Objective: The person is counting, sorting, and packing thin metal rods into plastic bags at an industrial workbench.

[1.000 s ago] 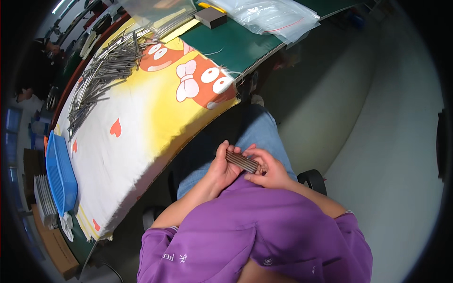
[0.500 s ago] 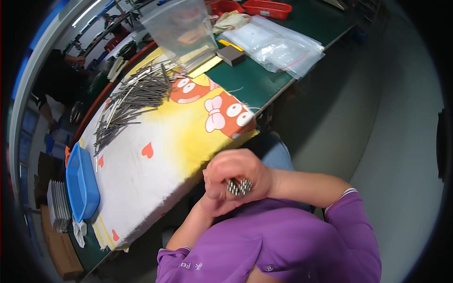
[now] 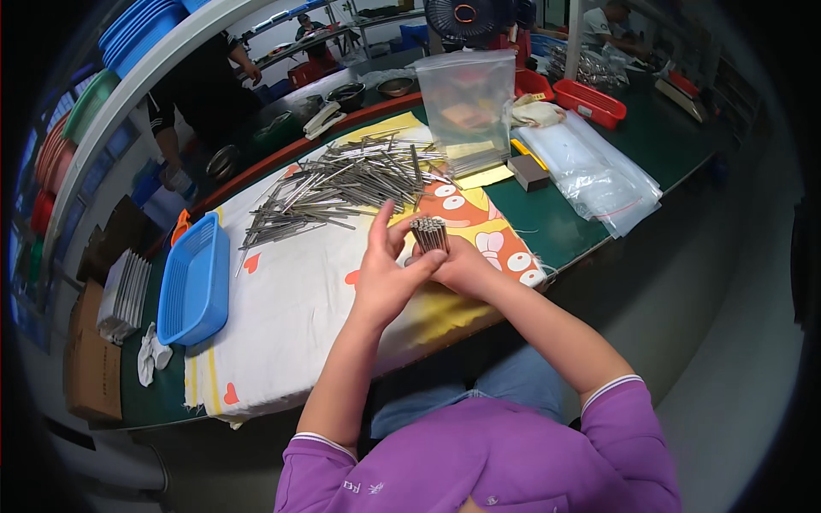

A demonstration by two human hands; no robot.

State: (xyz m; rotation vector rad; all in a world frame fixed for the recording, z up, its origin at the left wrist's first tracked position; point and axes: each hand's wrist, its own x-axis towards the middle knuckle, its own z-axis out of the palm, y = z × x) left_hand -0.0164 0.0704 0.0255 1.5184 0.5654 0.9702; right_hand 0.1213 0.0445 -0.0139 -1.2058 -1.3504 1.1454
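A tight bundle of thin metal rods (image 3: 430, 234) stands nearly upright over the near part of the cloth, its ends facing up. My right hand (image 3: 464, 263) is closed round it from the right, with some fingers hidden behind the rods. From the left, my left hand (image 3: 381, 272) cradles the bundle, thumb pressed across its lower part and index finger raised. Beyond my hands lies a loose heap of similar metal rods (image 3: 342, 184) on the patterned white and yellow cloth (image 3: 291, 325).
A blue plastic basket (image 3: 195, 282) sits at the cloth's left edge. Behind the heap stands a clear plastic bag (image 3: 469, 107). To the right are a dark block (image 3: 528, 173), flat plastic bags (image 3: 590, 171) and a red tray (image 3: 590, 103). A co-worker (image 3: 201, 94) stands across the table.
My hands have moved from close to my body out over the cloth, carrying the rods. My left hand has loosened, its index finger now raised. The view has shifted, showing more of the room.
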